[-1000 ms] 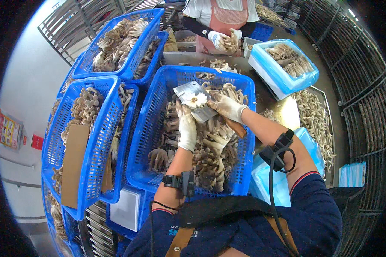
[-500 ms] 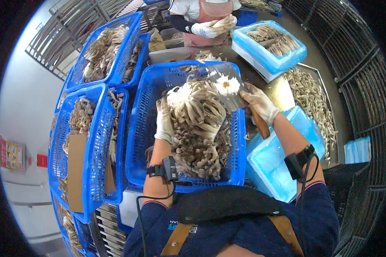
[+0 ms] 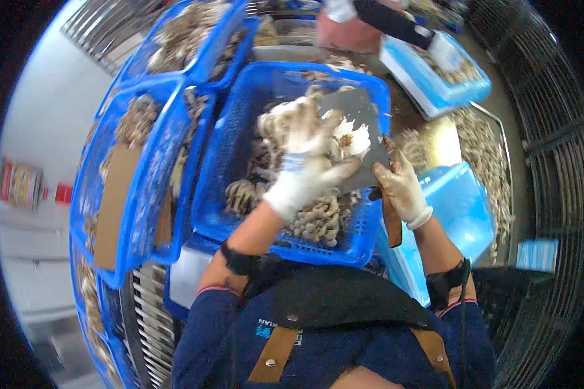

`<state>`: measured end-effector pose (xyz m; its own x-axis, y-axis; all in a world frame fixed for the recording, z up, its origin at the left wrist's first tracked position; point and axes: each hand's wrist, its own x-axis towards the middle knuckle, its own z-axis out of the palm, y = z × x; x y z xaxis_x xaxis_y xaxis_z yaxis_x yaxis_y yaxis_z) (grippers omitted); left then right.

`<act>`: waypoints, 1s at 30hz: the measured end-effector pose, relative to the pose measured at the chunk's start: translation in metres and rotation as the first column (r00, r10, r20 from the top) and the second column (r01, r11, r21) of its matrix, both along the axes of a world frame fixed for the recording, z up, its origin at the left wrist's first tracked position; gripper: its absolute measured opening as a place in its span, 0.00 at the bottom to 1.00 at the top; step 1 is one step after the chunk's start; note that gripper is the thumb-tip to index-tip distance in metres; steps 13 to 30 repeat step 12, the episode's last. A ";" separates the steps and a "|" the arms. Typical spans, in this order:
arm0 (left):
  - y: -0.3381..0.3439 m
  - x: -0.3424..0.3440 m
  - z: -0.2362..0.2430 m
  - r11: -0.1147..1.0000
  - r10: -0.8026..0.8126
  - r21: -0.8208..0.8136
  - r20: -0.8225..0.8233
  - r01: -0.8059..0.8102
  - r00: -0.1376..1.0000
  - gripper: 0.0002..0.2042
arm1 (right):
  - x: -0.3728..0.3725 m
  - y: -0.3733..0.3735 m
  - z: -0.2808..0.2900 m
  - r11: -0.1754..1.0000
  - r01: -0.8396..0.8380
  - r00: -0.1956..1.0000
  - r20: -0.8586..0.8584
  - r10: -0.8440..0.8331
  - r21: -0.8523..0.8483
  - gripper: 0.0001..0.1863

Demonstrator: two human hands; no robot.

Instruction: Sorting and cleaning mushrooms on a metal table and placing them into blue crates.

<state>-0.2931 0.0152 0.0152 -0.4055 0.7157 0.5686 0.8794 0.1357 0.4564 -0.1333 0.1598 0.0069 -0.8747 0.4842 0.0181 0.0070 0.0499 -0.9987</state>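
Note:
My right hand (image 3: 401, 185), in a stained white glove, is closed round a cleaver (image 3: 365, 104) with a wide grey blade and a brown wooden handle. On the blade lies a white, ragged cut mushroom base (image 3: 352, 139) with a brown centre. My left hand (image 3: 308, 165), also gloved, is blurred, its fingers spread and its thumb reaching to the white piece; I cannot tell if it touches. Beneath it a blue slatted basket (image 3: 204, 194) holds grey-brown mushroom clusters (image 3: 318, 220). A pale cluster (image 3: 276, 120) shows partly behind the left fingers.
Stacked blue baskets (image 3: 156, 139) of mushrooms stand at left, a brown cardboard piece (image 3: 117, 207) in one. At right are a box lined with blue plastic (image 3: 402, 71), another blue-wrapped package (image 3: 457, 201) and a tray of loose mushrooms (image 3: 483, 175). Across, a co-worker's gloved hand (image 3: 446, 53) reaches into the lined box.
My left hand has left the mushroom cluster's left side and moved right to the blade. The co-worker's hand has moved to the lined box. The whole view has shifted.

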 end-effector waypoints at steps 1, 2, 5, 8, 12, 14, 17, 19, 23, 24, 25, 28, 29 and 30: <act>0.004 0.008 0.001 0.998 0.066 -0.010 0.005 -0.066 0.998 0.39 | -0.012 -0.016 0.007 0.993 0.032 0.999 -0.005 -0.032 0.117 0.30; 0.004 0.008 0.007 0.994 0.082 0.063 0.078 -0.087 0.994 0.39 | -0.024 -0.038 0.019 0.972 0.061 0.998 -0.021 -0.058 0.228 0.31; -0.015 -0.004 0.018 0.877 0.194 0.388 0.253 -0.283 0.948 0.36 | -0.046 -0.098 0.048 0.609 0.112 0.978 -0.196 0.072 0.785 0.31; -0.066 -0.020 0.061 0.648 0.189 0.692 0.259 -0.318 0.947 0.28 | -0.046 -0.143 0.072 0.455 0.001 0.965 -0.120 0.233 0.890 0.32; -0.173 -0.033 0.103 0.325 0.170 0.914 0.196 -0.242 0.966 0.28 | -0.045 -0.216 0.097 0.508 -0.270 0.882 -0.002 0.471 0.818 0.33; -0.173 -0.033 0.103 0.325 0.170 0.914 0.196 -0.242 0.966 0.28 | -0.045 -0.216 0.097 0.508 -0.270 0.882 -0.002 0.471 0.818 0.33; -0.173 -0.033 0.103 0.325 0.170 0.914 0.196 -0.242 0.966 0.28 | -0.045 -0.216 0.097 0.508 -0.270 0.882 -0.002 0.471 0.818 0.33; -0.173 -0.033 0.103 0.325 0.170 0.914 0.196 -0.242 0.966 0.28 | -0.045 -0.216 0.097 0.508 -0.270 0.882 -0.002 0.471 0.818 0.33; -0.173 -0.033 0.103 0.325 0.170 0.914 0.196 -0.242 0.966 0.28 | -0.045 -0.216 0.097 0.508 -0.270 0.882 -0.002 0.471 0.818 0.33; -0.173 -0.033 0.103 0.325 0.170 0.914 0.196 -0.242 0.966 0.28 | -0.045 -0.216 0.097 0.508 -0.270 0.882 -0.002 0.471 0.818 0.33; -0.173 -0.033 0.103 0.325 0.170 0.914 0.196 -0.242 0.966 0.28 | -0.045 -0.216 0.097 0.508 -0.270 0.882 -0.002 0.471 0.818 0.33; -0.173 -0.033 0.103 0.325 0.170 0.914 0.196 -0.242 0.966 0.28 | -0.045 -0.216 0.097 0.508 -0.270 0.882 -0.002 0.471 0.818 0.33; -0.173 -0.033 0.103 0.325 0.170 0.914 0.196 -0.242 0.966 0.28 | -0.045 -0.216 0.097 0.508 -0.270 0.882 -0.002 0.471 0.818 0.33; -0.173 -0.033 0.103 0.325 0.170 0.914 0.196 -0.242 0.966 0.28 | -0.045 -0.216 0.097 0.508 -0.270 0.882 -0.002 0.471 0.818 0.33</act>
